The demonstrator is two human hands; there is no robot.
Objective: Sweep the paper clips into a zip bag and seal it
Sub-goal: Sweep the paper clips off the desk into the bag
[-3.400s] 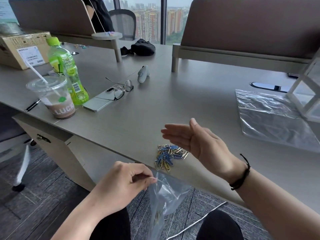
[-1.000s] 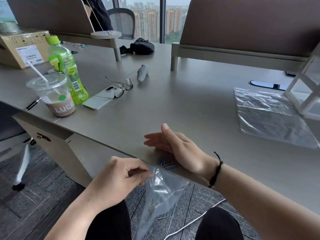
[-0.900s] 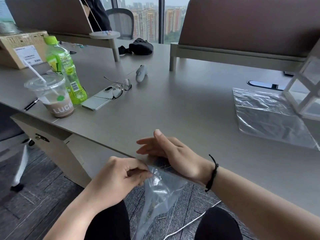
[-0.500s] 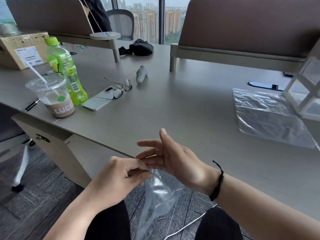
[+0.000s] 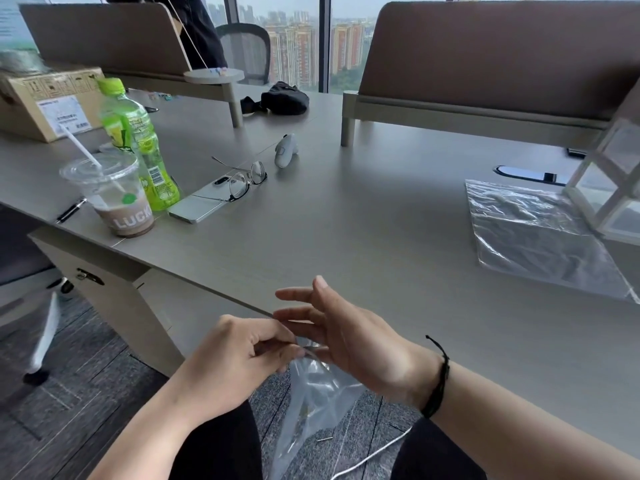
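On the bench (image 5: 363,220), a cup (image 5: 110,195) stands before a bottle (image 5: 138,147) at left, glasses (image 5: 242,180) lie on a phone (image 5: 199,207) beside them, and a plastic bag (image 5: 533,233) lies far right.

Two hands: left hand (image 5: 239,355), right hand (image 5: 349,337). Two clear bags: zip bag (image 5: 311,407), spare bag (image 5: 540,237). One bottle (image 5: 138,143), one cup (image 5: 110,192), one phone (image 5: 204,204), one pair of glasses (image 5: 242,180).

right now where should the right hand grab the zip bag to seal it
Probably the top rim of the zip bag, right beside where the left hand pinches it, coming from the right. The bag hangs limp below the desk edge, so only the held rim is taut; the right hand hovers open there.
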